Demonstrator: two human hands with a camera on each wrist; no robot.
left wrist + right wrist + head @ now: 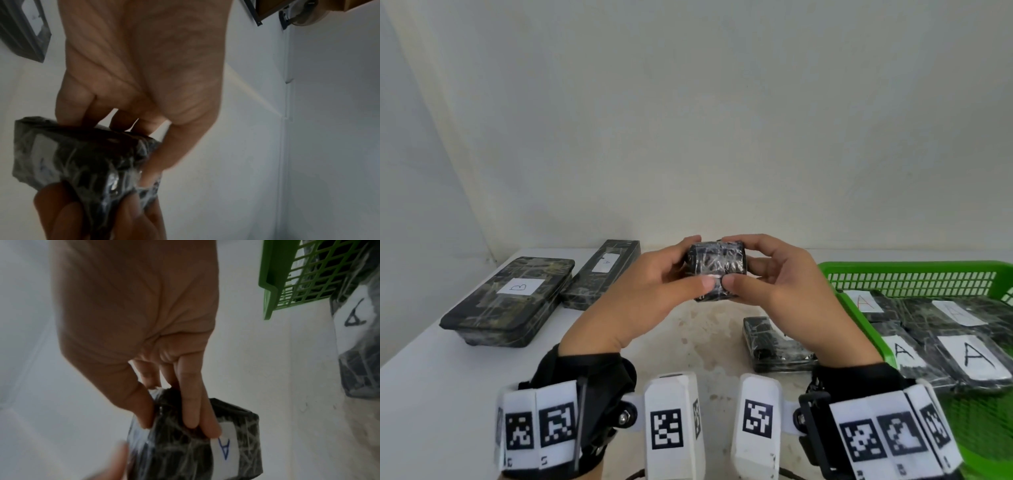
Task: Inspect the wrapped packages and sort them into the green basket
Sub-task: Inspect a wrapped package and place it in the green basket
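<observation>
I hold a small black package [716, 270] wrapped in clear film above the middle of the table, both hands on it. My left hand [681, 270] grips its left side, thumb in front and fingers behind. My right hand [750, 270] grips its right side the same way. In the right wrist view the package [185, 451] carries a white label with a blue letter A on its far face. In the left wrist view the package [82, 162] sits between my fingers and thumb. The green basket [907, 274] stands at the right with several packages labelled A inside.
A large flat package labelled B [510, 301] lies at the left on the white table [431, 394], with a long narrow package labelled A [602, 270] beside it. Another small wrapped package [770, 342] lies just left of the basket. A wall stands close behind.
</observation>
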